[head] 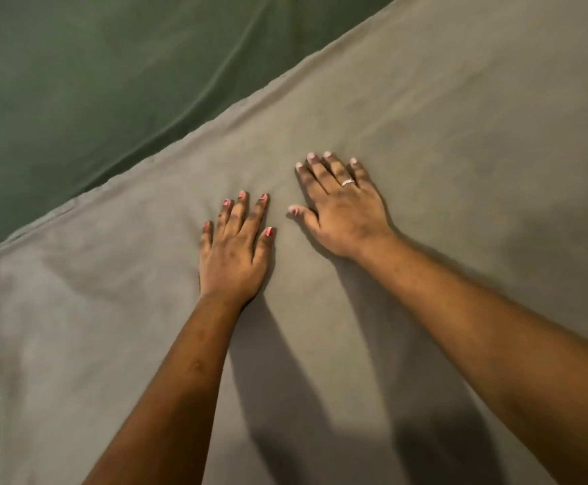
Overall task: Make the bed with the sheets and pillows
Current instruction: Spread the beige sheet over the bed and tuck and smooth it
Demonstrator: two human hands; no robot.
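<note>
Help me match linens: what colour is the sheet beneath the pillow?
Plain dark green sheet, seen in the head view.

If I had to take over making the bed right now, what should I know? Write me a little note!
Hands: the left hand and right hand lie flat side by side on the grey pillow, fingers straight, holding nothing.
Things: the pillow lies on the green sheet, which shows past its upper left edge.
Done: the green sheet is spread and the pillow laid on it.
Left: probably finish smoothing the pillow and flatten the folds in the green sheet. No other pillows or sheets are in view, so I cannot tell about them.
</note>
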